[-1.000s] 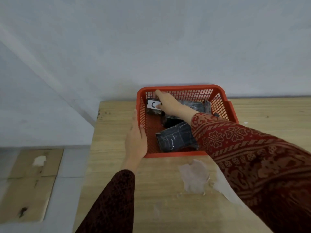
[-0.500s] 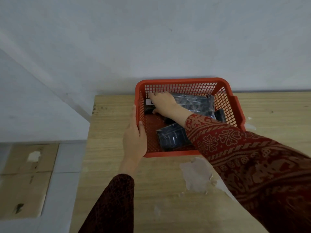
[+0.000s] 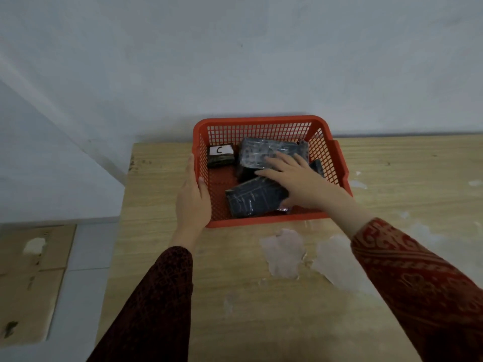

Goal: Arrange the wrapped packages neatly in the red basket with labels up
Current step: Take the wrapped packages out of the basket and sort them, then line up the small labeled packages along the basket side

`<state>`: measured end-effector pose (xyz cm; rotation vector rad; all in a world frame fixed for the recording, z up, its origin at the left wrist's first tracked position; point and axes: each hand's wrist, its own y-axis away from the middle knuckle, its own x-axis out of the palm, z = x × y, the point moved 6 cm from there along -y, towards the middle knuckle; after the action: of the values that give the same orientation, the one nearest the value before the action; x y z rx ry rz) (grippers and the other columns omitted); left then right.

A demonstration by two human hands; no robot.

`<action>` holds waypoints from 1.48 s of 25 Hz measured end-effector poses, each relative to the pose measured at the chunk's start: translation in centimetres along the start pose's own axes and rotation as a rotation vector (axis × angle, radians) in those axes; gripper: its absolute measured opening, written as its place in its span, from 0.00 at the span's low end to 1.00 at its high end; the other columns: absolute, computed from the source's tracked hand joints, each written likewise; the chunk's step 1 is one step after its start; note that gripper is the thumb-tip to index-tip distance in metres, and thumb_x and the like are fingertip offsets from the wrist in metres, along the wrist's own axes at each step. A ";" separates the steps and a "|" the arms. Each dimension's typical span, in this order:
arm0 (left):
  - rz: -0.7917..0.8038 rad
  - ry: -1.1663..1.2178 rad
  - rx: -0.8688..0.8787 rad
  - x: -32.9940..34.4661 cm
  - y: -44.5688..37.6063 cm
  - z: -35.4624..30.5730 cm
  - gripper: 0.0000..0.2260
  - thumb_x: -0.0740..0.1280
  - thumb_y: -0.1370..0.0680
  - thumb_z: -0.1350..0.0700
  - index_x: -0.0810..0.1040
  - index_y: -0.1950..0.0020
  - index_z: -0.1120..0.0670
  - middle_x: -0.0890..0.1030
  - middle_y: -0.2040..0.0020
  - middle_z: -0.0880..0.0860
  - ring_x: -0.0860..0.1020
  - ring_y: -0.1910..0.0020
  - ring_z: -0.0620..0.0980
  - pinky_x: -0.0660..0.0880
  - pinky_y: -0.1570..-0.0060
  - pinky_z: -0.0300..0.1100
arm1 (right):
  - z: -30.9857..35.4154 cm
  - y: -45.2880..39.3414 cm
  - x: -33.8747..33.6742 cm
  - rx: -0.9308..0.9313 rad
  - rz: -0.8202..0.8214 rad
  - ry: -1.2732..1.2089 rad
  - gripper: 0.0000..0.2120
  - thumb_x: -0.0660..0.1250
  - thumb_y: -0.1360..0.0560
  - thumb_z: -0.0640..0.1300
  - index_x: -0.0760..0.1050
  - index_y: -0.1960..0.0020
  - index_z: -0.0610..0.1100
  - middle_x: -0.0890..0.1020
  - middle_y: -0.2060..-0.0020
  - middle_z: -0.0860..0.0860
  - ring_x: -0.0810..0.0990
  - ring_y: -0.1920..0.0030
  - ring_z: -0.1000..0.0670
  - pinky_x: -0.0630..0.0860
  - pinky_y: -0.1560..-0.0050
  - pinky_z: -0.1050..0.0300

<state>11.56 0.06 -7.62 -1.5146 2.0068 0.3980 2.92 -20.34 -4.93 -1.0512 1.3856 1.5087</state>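
Observation:
A red mesh basket stands on the wooden table against the wall. In its far left corner lies a small dark package with a white label marked "C" facing up. A larger dark wrapped package lies at the back, tilted, no label showing. Another dark package lies at the front, also without a visible label. A further dark package peeks out at the right behind my hand. My left hand holds the basket's left rim. My right hand rests spread over the two larger packages, fingers apart.
The table's left edge drops to a tiled floor with flat cardboard pieces. Pale worn patches mark the tabletop in front of the basket. The wall stands right behind the basket.
My right hand has let go of the "C" package in the far left corner and moved right, onto the larger packages. The left hand stays on the rim.

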 end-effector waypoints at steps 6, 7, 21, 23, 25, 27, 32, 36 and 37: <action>-0.074 -0.031 -0.019 -1.0 0.0 -0.5 0.20 0.55 0.19 0.56 0.62 0.27 0.56 0.76 0.38 0.58 0.75 0.42 0.58 0.71 0.45 0.48 | -1.4 3.7 -0.2 0.019 -0.158 0.134 0.41 0.70 0.30 0.55 0.54 0.23 0.53 0.68 0.31 0.47 0.65 0.32 0.43 0.57 0.27 0.45; -0.123 -0.125 0.023 -1.4 0.1 -1.0 0.19 0.56 0.19 0.56 0.65 0.29 0.58 0.75 0.38 0.59 0.74 0.41 0.59 0.70 0.42 0.51 | -1.7 4.7 -0.5 0.070 -0.209 0.107 0.41 0.70 0.31 0.56 0.55 0.23 0.52 0.69 0.32 0.46 0.66 0.33 0.43 0.59 0.29 0.45; 0.173 -0.588 0.527 5.8 8.8 -7.2 0.15 0.58 0.19 0.53 0.81 0.57 0.57 0.81 0.63 0.52 0.77 0.63 0.54 0.66 0.61 0.47 | 0.7 25.2 14.0 1.251 -0.697 -1.109 0.35 0.73 0.29 0.52 0.60 0.27 0.50 0.67 0.35 0.44 0.70 0.36 0.42 0.71 0.37 0.47; 0.166 -0.600 0.544 5.8 8.9 -7.2 0.15 0.57 0.19 0.53 0.80 0.57 0.57 0.81 0.63 0.52 0.77 0.63 0.54 0.65 0.62 0.47 | 0.6 25.6 14.9 1.302 -0.602 -1.011 0.35 0.72 0.30 0.54 0.61 0.28 0.50 0.67 0.34 0.43 0.69 0.35 0.40 0.69 0.35 0.40; 0.151 -0.601 0.558 5.9 9.1 -7.2 0.15 0.57 0.19 0.53 0.80 0.56 0.57 0.81 0.63 0.52 0.77 0.63 0.54 0.65 0.62 0.47 | 0.6 25.4 15.2 1.296 -0.467 -0.900 0.36 0.71 0.30 0.57 0.60 0.27 0.50 0.66 0.33 0.42 0.67 0.34 0.38 0.66 0.34 0.39; 0.121 -0.599 0.571 5.8 9.2 -7.2 0.16 0.56 0.19 0.53 0.80 0.57 0.57 0.80 0.63 0.52 0.76 0.63 0.54 0.64 0.63 0.47 | 0.6 24.9 15.2 1.247 -0.309 -0.804 0.37 0.68 0.29 0.59 0.57 0.26 0.50 0.64 0.31 0.42 0.64 0.32 0.38 0.64 0.33 0.41; 0.073 -0.583 0.580 5.7 9.3 -7.2 0.15 0.57 0.19 0.53 0.79 0.58 0.56 0.80 0.65 0.52 0.75 0.64 0.53 0.63 0.63 0.46 | -0.2 22.3 9.2 0.939 -0.561 -0.659 0.26 0.67 0.25 0.48 0.66 0.29 0.44 0.63 0.28 0.41 0.60 0.27 0.40 0.60 0.29 0.41; 0.050 -0.575 0.572 5.7 9.5 -7.1 0.14 0.57 0.19 0.53 0.78 0.58 0.56 0.79 0.64 0.52 0.75 0.63 0.53 0.64 0.61 0.47 | 0.1 15.0 2.5 0.463 -0.626 -0.685 0.15 0.66 0.24 0.43 0.74 0.38 0.43 0.78 0.41 0.46 0.74 0.39 0.48 0.73 0.38 0.48; 0.042 -0.570 0.575 5.7 9.4 -7.1 0.14 0.57 0.19 0.53 0.78 0.58 0.56 0.79 0.64 0.52 0.75 0.63 0.53 0.64 0.61 0.47 | 0.4 12.5 1.8 0.371 -0.522 -0.702 0.14 0.66 0.24 0.43 0.75 0.39 0.43 0.79 0.44 0.47 0.76 0.41 0.48 0.74 0.40 0.49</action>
<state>-0.31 -5.36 -6.53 -0.8771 1.5192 0.2062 -9.49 -20.68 -2.68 -0.5068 0.7651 1.0239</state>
